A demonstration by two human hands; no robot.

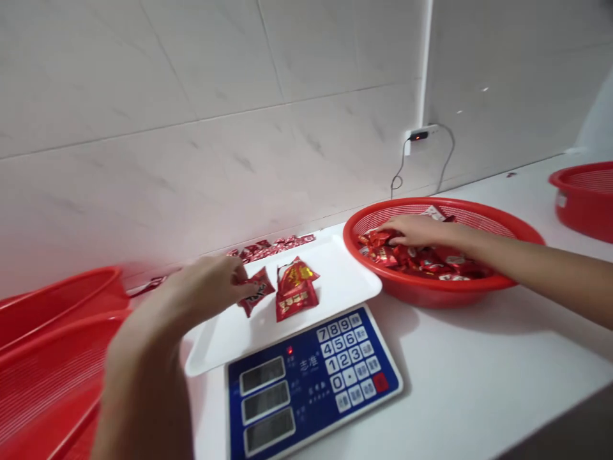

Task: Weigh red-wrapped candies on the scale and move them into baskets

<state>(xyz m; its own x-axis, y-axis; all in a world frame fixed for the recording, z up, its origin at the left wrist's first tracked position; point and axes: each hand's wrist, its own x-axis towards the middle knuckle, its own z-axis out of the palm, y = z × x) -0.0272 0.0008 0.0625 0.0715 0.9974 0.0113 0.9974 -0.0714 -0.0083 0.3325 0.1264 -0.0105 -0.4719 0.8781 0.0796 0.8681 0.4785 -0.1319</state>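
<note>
My left hand (218,284) pinches a small red packet (257,292) over the white tray (342,271) of a digital scale (311,383). Beside it on the tray lie a few red and gold packets (295,291), overlapping each other. To the right, my right hand (414,230) reaches into a round red basket (440,294) that holds many small red packets (431,260). Its fingers are bent down among them, and the fingertips are partly hidden, touching a red packet.
Red baskets (57,300) stand at the left edge. Another red basket (587,204) sits at the far right. A row of red and white packets (282,244) lies along the tiled wall behind the tray. A cable (397,172) hangs from a wall socket (421,135).
</note>
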